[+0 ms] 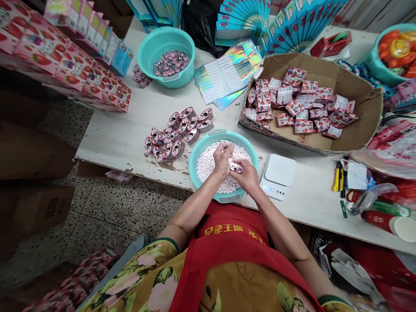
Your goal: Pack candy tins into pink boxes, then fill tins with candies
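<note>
Both my hands meet over a teal basin (198,152) filled with small white candies (209,163). My right hand (246,174) is closed around a small pink tin (235,166). My left hand (222,159) is pinched above the tin's opening, fingers bunched together, apparently on white candies. A pile of several similar small pink tins (179,131) lies on the white table (123,134) just left of the basin.
A white digital scale (278,175) sits right of the basin. Behind it, a cardboard box (360,93) holds pink strawberry packets. A second teal basin (165,56) with tins stands at the back. Holographic sheets (224,73), stacked pink cartons (65,65) and pens (338,177) surround them.
</note>
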`<state>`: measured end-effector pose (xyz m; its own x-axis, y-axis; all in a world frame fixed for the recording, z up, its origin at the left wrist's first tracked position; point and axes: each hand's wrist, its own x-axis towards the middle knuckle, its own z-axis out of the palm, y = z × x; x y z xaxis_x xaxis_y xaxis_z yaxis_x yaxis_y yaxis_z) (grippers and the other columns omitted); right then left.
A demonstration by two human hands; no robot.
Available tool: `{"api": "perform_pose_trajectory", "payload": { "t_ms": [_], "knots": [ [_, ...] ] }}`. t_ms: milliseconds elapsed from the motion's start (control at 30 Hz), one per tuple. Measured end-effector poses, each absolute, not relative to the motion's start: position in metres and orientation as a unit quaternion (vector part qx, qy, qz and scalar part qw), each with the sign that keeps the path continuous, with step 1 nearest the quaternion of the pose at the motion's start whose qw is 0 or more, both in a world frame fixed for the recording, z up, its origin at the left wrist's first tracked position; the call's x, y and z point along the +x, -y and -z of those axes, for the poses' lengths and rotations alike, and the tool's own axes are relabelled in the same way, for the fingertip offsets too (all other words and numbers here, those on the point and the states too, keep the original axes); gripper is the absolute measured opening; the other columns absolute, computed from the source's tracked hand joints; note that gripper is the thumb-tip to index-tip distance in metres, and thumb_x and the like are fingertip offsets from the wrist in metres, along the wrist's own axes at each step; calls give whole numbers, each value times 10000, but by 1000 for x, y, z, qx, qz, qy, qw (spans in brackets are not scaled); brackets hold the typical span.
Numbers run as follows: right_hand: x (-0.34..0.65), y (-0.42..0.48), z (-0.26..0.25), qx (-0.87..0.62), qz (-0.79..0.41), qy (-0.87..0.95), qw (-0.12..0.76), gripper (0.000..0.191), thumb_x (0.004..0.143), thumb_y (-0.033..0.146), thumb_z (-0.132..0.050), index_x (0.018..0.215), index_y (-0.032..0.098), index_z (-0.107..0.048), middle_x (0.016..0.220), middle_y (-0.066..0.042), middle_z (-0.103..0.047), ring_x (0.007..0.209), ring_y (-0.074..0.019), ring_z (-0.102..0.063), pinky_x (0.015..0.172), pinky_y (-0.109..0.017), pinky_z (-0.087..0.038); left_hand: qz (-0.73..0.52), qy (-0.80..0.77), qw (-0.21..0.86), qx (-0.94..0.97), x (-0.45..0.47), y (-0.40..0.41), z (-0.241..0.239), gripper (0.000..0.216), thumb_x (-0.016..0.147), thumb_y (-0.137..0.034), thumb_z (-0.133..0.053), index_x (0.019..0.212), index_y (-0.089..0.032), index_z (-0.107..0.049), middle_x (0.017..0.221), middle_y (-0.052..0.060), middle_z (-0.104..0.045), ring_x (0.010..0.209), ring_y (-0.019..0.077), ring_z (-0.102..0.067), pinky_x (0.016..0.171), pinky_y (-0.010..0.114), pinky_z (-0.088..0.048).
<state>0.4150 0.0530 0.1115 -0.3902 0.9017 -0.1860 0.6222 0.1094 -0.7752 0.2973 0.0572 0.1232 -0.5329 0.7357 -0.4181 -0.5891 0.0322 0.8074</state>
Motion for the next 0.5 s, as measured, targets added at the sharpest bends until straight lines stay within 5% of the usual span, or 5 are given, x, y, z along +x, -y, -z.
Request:
{"api": "perform_pose_trajectory", "payload": {
  "t_ms": [500],
  "knots": [
    [426, -57, -120, -513, -475, 683, 214, 348, 656, 282, -699, 998, 213, -706, 1011, -64, -730, 965, -280, -688, 886, -406, -546, -667, -527, 517, 101, 315, -63, -142, 529, 634, -576, -894, 784, -197, -557, 487, -105, -441, 369, 43, -370, 371, 193, -274]
  ]
}}
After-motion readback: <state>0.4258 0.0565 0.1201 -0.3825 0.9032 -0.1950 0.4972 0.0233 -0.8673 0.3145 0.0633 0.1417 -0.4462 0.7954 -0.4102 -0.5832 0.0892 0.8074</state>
